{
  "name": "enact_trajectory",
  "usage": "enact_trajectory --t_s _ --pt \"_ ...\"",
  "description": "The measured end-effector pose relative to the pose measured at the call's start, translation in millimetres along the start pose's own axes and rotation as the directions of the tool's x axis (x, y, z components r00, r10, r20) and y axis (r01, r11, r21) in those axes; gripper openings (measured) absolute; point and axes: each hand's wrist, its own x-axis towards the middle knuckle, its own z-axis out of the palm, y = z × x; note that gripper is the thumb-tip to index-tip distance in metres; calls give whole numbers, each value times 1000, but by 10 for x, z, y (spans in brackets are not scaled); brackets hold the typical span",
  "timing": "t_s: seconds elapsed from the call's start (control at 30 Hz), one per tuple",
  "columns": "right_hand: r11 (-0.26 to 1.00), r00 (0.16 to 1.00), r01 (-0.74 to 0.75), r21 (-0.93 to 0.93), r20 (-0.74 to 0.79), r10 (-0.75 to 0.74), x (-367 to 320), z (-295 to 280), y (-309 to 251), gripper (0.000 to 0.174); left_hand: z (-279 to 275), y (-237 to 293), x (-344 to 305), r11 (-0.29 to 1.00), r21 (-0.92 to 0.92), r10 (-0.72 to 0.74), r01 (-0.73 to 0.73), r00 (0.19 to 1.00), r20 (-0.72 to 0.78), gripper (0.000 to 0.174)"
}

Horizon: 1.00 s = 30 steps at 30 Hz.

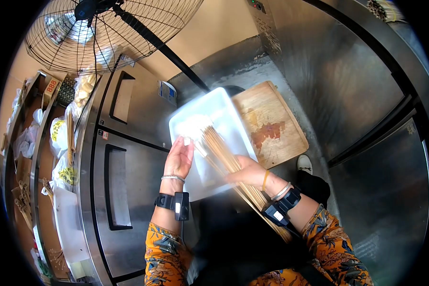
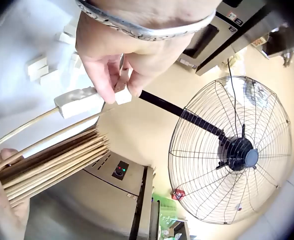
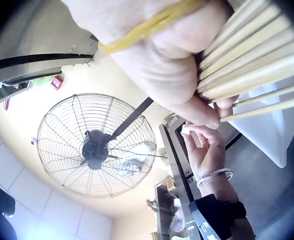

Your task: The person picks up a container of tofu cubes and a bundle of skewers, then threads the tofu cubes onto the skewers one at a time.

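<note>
I count one white tray mid-frame, one wooden board right of it and one fan upper left. Two skewers stand apart from the bundle, whose number I can't make out. My fingers hide whether the white block on one skewer is one piece or two. Just left of frame centre, my left hand pinches that block; my right hand, lower right of it, wraps the bundle.
</note>
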Motion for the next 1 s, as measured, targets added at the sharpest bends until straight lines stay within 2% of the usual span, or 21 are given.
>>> enact_trajectory --t_s 0.2,0.4,0.6,0.8,0.9,1.0 --pt "1000 999 19 -6 29 -19 21 -2 22 38 110 47 -76 993 110 36 -38 999 18 25" --pt "999 999 41 -5 32 -41 44 -7 98 38 179 67 -115 996 79 33 -33 999 3 30" --pt "999 999 36 -21 35 -35 29 -10 54 38 203 74 -147 978 181 93 -107 992 84 31" --pt "999 999 42 -31 23 -41 30 -4 69 41 258 81 -184 967 223 106 -124 990 89 30" --pt "999 999 45 -27 23 -44 44 -12 98 41 254 67 -190 952 269 127 -148 988 93 32" --pt "999 999 33 -25 36 -33 44 -12 79 41 291 45 -235 904 399 123 -153 987 99 34"
